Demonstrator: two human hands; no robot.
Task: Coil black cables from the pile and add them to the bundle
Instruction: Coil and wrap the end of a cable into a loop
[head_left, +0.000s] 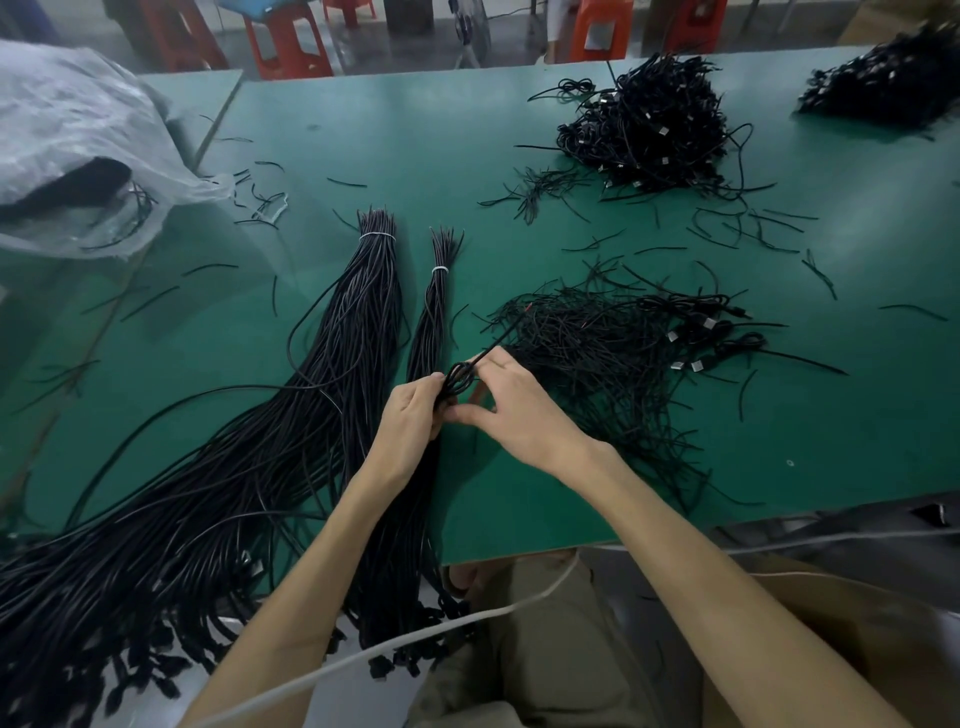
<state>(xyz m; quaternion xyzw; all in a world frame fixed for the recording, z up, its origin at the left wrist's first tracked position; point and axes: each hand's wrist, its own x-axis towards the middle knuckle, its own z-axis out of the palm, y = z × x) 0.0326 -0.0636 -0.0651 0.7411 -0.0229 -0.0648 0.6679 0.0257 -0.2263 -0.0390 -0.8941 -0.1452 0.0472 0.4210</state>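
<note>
Over the near table (498, 519) the left hand (413, 410) and right hand (519, 410) meet, both pinching a small coil of black cable (457, 382) beside the thin tied bundle (436, 312). Its free tail (493, 348) lies across the loose pile (597, 353) and may snag there, springing the loops if the pinch slackens. The loop count and the coil's underside cannot be made out.

I see both hands meet over a green table (415, 130). My left hand (410, 413) grips a small black coil (457, 382); my right hand (519, 410) pinches it. A loose pile (597, 353) lies just right, two tied bundles (363, 312) left.
</note>
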